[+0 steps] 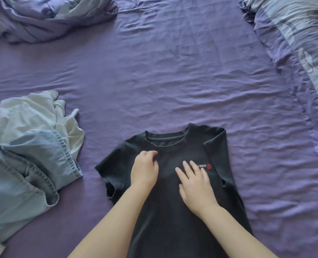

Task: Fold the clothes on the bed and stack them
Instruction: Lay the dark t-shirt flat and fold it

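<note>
A black T-shirt with a small red and white chest logo lies flat on the purple bed sheet, collar pointing away from me. Its right side is folded in over the body; its left sleeve still sticks out. My left hand rests on the chest below the collar with its fingers curled, and whether they pinch the cloth I cannot tell. My right hand lies flat on the chest with straight fingers, just left of the logo.
A pile of unfolded clothes sits at the left: a pale mint garment and light blue denim over it. A crumpled purple duvet lies at the far left corner, and patterned bedding runs down the right side.
</note>
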`<control>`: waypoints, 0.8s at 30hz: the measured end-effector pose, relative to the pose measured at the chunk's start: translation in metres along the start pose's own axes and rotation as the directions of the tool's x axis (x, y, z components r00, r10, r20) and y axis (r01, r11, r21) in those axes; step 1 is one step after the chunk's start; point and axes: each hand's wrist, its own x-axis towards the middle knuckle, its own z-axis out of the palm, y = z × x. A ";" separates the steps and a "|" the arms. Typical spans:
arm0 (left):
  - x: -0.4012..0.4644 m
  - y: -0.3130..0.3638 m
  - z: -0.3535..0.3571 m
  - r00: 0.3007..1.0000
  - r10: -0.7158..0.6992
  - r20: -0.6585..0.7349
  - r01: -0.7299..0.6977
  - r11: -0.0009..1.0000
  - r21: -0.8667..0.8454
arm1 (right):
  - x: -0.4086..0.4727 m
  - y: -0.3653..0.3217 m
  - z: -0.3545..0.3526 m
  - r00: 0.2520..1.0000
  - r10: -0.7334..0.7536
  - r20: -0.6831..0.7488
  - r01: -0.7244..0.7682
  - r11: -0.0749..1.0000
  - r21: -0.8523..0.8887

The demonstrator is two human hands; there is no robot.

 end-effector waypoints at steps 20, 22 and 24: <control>0.010 -0.115 -0.084 0.945 -0.304 0.120 0.321 0.930 -0.177 | 0.043 -0.127 0.000 0.987 -0.073 0.146 0.053 0.990 0.134; 0.010 -0.098 -0.090 0.940 -0.286 0.185 0.335 0.872 -0.356 | 0.044 -0.121 -0.010 0.992 -0.046 0.115 0.019 0.975 0.223; 0.009 -0.077 -0.091 0.901 -0.246 0.358 0.420 0.705 -0.571 | 0.046 -0.112 -0.017 0.997 -0.018 0.077 -0.006 0.953 0.302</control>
